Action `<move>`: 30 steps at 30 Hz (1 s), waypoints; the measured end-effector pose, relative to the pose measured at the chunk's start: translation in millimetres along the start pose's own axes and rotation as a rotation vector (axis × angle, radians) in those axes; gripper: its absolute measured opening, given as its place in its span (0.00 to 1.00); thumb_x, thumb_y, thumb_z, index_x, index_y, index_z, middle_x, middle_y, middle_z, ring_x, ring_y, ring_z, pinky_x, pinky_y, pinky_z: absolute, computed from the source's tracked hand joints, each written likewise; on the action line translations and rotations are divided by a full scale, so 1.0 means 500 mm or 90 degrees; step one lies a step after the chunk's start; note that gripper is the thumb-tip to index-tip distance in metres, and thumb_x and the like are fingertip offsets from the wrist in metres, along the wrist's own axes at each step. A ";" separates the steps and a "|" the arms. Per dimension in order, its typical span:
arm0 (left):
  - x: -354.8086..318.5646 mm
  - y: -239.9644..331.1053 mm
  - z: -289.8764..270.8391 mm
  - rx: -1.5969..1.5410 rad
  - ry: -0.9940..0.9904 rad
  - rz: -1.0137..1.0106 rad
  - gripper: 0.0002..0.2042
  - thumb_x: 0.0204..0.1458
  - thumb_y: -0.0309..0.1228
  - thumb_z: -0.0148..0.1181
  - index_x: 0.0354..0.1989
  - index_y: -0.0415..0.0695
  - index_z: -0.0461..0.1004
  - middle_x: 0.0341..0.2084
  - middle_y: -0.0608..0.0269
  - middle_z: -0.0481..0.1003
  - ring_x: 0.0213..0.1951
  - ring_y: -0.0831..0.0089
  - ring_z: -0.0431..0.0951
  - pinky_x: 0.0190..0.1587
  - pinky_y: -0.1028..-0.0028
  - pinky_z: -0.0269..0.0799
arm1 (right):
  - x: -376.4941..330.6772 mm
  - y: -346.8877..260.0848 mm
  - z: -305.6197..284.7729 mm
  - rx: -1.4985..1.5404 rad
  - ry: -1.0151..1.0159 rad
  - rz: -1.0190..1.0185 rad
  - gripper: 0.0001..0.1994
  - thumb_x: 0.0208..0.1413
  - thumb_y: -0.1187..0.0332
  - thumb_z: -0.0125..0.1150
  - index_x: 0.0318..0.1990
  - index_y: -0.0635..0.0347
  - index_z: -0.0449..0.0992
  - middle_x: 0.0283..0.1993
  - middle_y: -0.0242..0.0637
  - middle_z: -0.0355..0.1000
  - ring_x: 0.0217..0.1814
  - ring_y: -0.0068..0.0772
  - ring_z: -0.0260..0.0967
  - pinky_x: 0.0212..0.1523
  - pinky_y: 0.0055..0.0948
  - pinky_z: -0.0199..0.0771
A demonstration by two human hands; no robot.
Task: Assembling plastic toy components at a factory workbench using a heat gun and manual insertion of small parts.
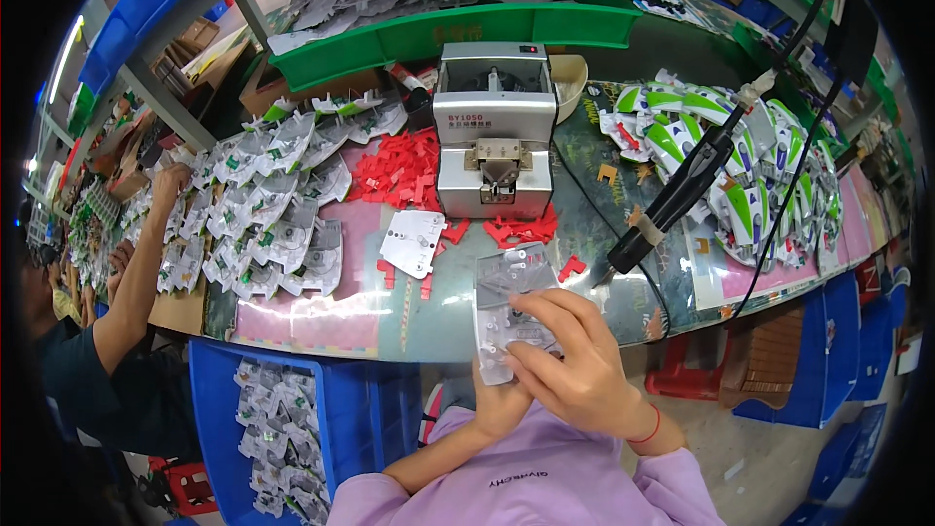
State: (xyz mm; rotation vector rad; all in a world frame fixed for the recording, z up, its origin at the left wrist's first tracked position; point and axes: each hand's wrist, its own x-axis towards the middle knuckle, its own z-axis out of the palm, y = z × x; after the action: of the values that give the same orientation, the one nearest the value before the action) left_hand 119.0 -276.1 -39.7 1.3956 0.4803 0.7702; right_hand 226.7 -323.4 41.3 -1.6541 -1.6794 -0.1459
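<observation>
A clear, greyish plastic plate (495, 323) with small posts and holes is held up in front of me at the table's front edge. My left hand (501, 405) grips its lower end from beneath, most of its fingers hidden behind it. From the right, my right hand (582, 362) presses its thumb and bent fingertips onto the plate's face; whether something tiny sits under them cannot be made out. Just beyond lies a white plastic plate (413, 240) on red pieces. Behind that stands a silver screw-feeding machine (495, 127).
Red plastic pieces (397, 169) are heaped left of the machine. Stacked grey-white shells (278, 205) fill the left side, white-green shells (745, 161) the right. A black electric screwdriver (672, 200) hangs on its cable at right. A blue bin (341, 409) stands below; a co-worker's arm (146, 263) reaches in at left.
</observation>
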 end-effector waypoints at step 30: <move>0.038 0.024 -0.029 -0.385 0.181 -0.247 0.21 0.44 0.19 0.51 0.50 0.34 0.58 0.40 0.53 0.68 0.37 0.62 0.74 0.33 0.69 0.74 | -0.060 0.079 0.006 0.223 0.016 -0.158 0.05 0.42 0.76 0.59 0.29 0.64 0.74 0.30 0.39 0.73 0.27 0.35 0.72 0.24 0.27 0.73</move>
State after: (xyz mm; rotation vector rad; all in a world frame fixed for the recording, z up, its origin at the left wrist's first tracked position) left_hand 119.2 -252.6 -27.4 0.6081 0.6498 0.7153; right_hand 256.8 -340.0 5.4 -1.1815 -1.7700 0.0084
